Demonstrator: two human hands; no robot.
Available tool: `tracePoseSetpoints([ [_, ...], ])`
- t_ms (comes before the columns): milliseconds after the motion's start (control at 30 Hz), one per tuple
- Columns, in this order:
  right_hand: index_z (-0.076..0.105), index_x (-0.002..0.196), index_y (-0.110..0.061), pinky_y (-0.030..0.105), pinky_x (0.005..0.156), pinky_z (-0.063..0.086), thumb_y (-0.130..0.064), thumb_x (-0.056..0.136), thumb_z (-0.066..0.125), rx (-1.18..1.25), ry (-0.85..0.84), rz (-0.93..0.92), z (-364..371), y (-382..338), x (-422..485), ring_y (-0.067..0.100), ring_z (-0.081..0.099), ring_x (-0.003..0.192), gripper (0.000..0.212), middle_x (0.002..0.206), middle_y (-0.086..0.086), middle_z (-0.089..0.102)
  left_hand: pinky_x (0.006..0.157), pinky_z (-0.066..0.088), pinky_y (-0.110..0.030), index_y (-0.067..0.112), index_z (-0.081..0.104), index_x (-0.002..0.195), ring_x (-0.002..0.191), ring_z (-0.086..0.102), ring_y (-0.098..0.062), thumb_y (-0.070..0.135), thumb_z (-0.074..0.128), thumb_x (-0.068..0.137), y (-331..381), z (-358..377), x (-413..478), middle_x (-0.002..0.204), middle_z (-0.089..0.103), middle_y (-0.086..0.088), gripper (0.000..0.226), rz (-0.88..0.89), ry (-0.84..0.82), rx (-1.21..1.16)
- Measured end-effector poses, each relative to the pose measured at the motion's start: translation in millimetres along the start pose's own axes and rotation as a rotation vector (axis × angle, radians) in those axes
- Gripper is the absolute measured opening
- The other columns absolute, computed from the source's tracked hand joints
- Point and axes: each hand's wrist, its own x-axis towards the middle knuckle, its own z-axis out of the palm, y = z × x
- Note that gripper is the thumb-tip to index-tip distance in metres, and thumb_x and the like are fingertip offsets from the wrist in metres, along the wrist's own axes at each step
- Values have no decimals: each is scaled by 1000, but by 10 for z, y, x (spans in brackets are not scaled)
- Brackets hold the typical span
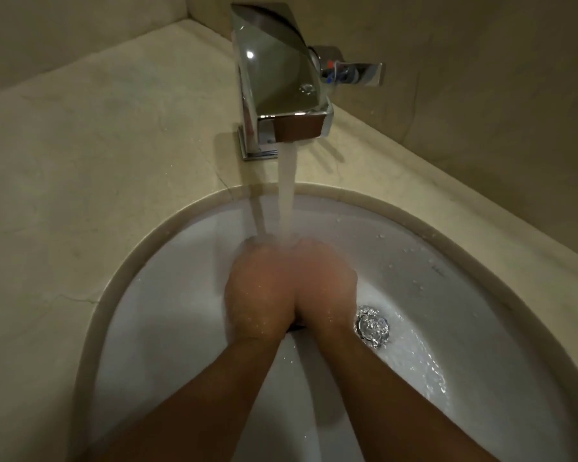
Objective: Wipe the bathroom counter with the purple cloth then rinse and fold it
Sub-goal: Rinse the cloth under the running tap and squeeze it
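My left hand (259,291) and my right hand (324,281) are pressed side by side in the white sink (167,315), backs up and blurred. Water pours from the chrome tap (277,78) straight onto their knuckles. Their fingers curl down and out of sight. Only a dark sliver of the purple cloth (296,326) shows under the hands between the wrists; the hands hide the remainder and appear to grip it together.
The beige stone counter (97,145) surrounds the sink, with walls close behind and to the right. The tap's handle (354,73) sticks out to the right. The metal drain (372,326) lies just right of my right wrist, with water flowing over it.
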Motion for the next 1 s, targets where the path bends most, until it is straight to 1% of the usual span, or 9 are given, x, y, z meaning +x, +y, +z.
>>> tracePoseSetpoints([
  [100, 70, 72, -14, 22, 57, 44, -32, 99, 57, 208, 137, 152, -104, -142, 26, 4, 52, 56, 35, 57, -8, 60, 69, 47, -10, 30, 68, 90, 76, 62, 3, 44, 53, 96, 104, -100, -22, 78, 67, 17, 22, -313, 96, -385],
  [167, 74, 68, -15, 29, 64, 50, -27, 93, 61, 523, 177, 359, -160, -200, 72, 14, 58, 65, 31, 63, -5, 64, 87, 57, -32, 27, 72, 107, 96, 69, -13, 64, 51, 88, 104, -159, -27, 97, 75, 6, 47, -612, 110, -671],
  [267, 79, 82, -17, 47, 81, 59, -31, 80, 68, 908, 56, 574, -176, -278, 76, 29, 70, 84, 18, 87, 6, 74, 95, 53, -55, 23, 73, 112, 105, 69, -32, 71, 48, 87, 173, -261, -126, 106, 76, -3, 59, -889, -185, -1049],
  [333, 79, 85, -16, 43, 78, 57, -32, 85, 66, 745, 9, 506, -164, -287, 44, 26, 70, 85, 20, 87, 4, 76, 103, 45, -59, 24, 73, 118, 113, 65, -37, 72, 49, 85, 258, -317, -155, 118, 72, -9, 63, -917, -354, -1192],
  [400, 79, 87, -22, 36, 80, 56, -25, 94, 60, 524, -6, 321, -183, -302, 1, 19, 71, 89, 20, 89, -4, 77, 103, 45, -59, 22, 73, 118, 113, 65, -37, 69, 56, 83, 302, -377, -97, 118, 72, -11, 60, -940, -387, -1258],
  [533, 74, 114, -31, 35, 98, 54, -27, 99, 52, 525, -164, 231, -170, -366, -29, 9, 69, 101, 27, 115, -8, 73, 91, 54, -58, 26, 73, 112, 101, 71, -30, 47, 69, 84, 226, -402, 16, 106, 76, -4, 35, -729, -213, -970],
  [633, 73, 102, -39, 38, 94, 52, -48, 95, 46, 420, -216, 113, -49, -448, -86, 10, 69, 99, 30, 102, -12, 74, 86, 58, -45, 30, 72, 102, 91, 71, -16, 38, 66, 89, 306, -384, 14, 95, 75, 6, 16, -383, -132, -593],
  [733, 70, 91, -41, 34, 80, 52, -48, 99, 45, 377, -66, 142, 85, -434, -164, 11, 68, 90, 27, 90, -9, 72, 80, 57, -39, 31, 70, 93, 81, 70, -9, 46, 51, 98, 377, -337, 11, 83, 73, 8, 25, -237, -49, -472],
  [1000, 70, 100, -41, 44, 88, 53, -60, 94, 38, 191, 30, 158, 208, -200, -150, 14, 66, 93, 37, 91, -6, 72, 65, 51, -25, 36, 61, 97, 75, 62, -3, 65, 44, 88, 79, -182, 0, 84, 64, 16, 35, -75, 47, -13],
])
